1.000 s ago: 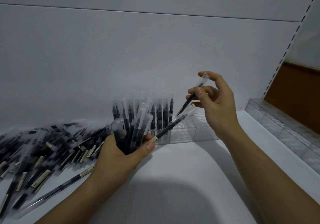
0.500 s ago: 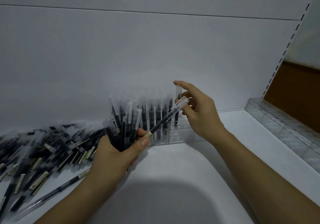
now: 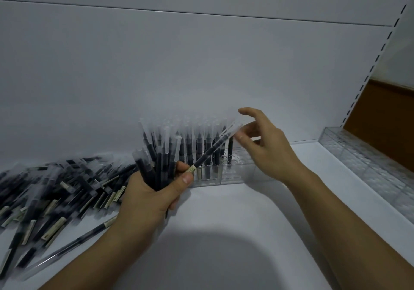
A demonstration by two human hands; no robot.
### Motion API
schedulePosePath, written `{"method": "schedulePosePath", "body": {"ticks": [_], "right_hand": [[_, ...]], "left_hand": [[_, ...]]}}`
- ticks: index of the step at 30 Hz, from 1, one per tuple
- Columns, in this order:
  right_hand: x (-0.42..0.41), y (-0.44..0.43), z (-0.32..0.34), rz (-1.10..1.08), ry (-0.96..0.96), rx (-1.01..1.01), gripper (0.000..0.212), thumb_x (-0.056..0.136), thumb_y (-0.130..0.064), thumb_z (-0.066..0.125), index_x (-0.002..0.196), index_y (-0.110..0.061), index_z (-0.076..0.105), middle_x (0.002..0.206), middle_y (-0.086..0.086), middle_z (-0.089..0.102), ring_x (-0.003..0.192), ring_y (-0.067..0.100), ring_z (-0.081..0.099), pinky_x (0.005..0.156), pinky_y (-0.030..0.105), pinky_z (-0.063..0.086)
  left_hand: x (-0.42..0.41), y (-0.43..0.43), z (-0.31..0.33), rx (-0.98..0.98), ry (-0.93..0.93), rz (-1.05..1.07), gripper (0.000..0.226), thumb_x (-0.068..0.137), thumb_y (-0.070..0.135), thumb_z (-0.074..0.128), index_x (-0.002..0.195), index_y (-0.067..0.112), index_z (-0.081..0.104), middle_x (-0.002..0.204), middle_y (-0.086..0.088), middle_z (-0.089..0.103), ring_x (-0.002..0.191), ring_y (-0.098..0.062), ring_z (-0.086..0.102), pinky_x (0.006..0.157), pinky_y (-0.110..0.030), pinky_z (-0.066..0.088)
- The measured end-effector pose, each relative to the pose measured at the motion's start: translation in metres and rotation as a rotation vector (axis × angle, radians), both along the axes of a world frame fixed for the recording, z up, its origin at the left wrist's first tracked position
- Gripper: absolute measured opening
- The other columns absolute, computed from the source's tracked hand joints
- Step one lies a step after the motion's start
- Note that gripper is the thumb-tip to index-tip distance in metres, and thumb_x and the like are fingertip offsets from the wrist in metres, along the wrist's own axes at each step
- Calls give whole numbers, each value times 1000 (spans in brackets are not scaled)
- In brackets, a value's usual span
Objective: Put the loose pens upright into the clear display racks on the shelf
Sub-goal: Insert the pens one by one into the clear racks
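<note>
Gripping bundled pens [image 3: 156, 166], left hand [image 3: 150, 200] shows one beige label [image 3: 191, 169], unreadable.

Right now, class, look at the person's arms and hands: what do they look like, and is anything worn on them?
The left forearm and right forearm are bare up to the picture's edge; no sleeves show. The left hand and right hand wear no gloves, and no ring, watch or bracelet is visible. The left thumbnail is short and unpainted.
</note>
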State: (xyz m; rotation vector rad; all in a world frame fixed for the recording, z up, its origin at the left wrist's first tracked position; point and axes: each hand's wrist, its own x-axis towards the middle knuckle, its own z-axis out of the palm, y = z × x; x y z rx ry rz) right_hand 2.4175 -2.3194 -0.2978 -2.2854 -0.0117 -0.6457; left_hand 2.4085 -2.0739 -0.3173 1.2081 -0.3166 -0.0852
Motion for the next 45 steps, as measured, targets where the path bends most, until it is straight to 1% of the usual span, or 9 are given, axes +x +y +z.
{"method": "schedulePosePath", "body": {"ticks": [6, 10, 12, 18, 25, 33, 37, 41, 45], "right_hand": [[5, -11, -5, -178, 31, 198, 20, 108, -26, 49, 127, -26, 58, 93, -6, 74, 94, 9, 69, 72, 13, 45], [6, -9, -6, -139, -12, 377, 19, 108, -19, 49, 117, -26, 64, 88, -1, 77, 91, 15, 73, 94, 43, 58], [5, -4, -5, -147, -74, 412, 20, 106, -16, 50, 112, -27, 66, 88, -1, 76, 91, 17, 73, 92, 51, 58], [-12, 28, 10, 161, -291, 596, 20, 96, -21, 55, 107, -9, 67, 81, 4, 66, 72, 20, 64, 61, 28, 48], [-20, 47, 15, 404, -108, 694, 26, 83, -10, 73, 109, -10, 70, 91, 9, 75, 78, 21, 72, 71, 26, 57], [-23, 32, 32, 314, -186, 985, 37, 88, 0, 67, 124, -7, 60, 91, 12, 76, 85, 27, 76, 77, 33, 61], [-23, 24, 35, 224, -221, 965, 31, 95, 4, 63, 122, -11, 60, 89, 9, 78, 82, 24, 76, 73, 29, 60], [-22, 14, 36, 135, -299, 900, 29, 93, 0, 69, 118, -12, 61, 88, 8, 78, 84, 26, 77, 78, 33, 60], [-18, 6, 31, 23, -387, 756, 28, 95, 2, 69, 119, -10, 60, 92, 10, 76, 88, 29, 77, 82, 39, 63]], "left_hand": [[-2, 1, 2, 20, -6, 7, 6, 88, -13, 58, 89, -8, 61, 46, -5, 52, 38, -10, 31, 39, -20, 28], [-1, 2, 2, 44, -8, 9, 4, 89, -11, 60, 90, -8, 62, 45, -3, 50, 38, -11, 31, 39, -20, 29], [0, 2, 1, 51, -8, 12, 4, 89, -10, 61, 91, -7, 63, 45, -2, 51, 39, -11, 31, 39, -20, 29], [1, 2, 0, 33, 5, 10, 5, 88, -10, 60, 91, -7, 62, 44, -4, 48, 39, -10, 32, 40, -20, 28], [3, 2, -3, 75, -54, 11, 6, 83, 8, 67, 87, 4, 68, 50, -3, 53, 41, -12, 38, 40, -20, 33], [2, 3, -5, 194, -101, -18, 27, 80, 25, 66, 96, 4, 67, 62, -4, 62, 47, -13, 50, 45, -21, 42], [5, 5, -6, 299, -134, -12, 31, 86, 28, 63, 86, -2, 54, 55, -2, 58, 46, -11, 49, 45, -19, 40], [7, 7, -5, 347, -164, 0, 17, 84, 30, 65, 70, 21, 65, 55, -3, 61, 49, -14, 55, 49, -24, 47], [5, 6, -6, 285, -123, -15, 7, 91, 8, 65, 85, 11, 65, 63, -9, 66, 52, -13, 59, 51, -18, 50]]}}
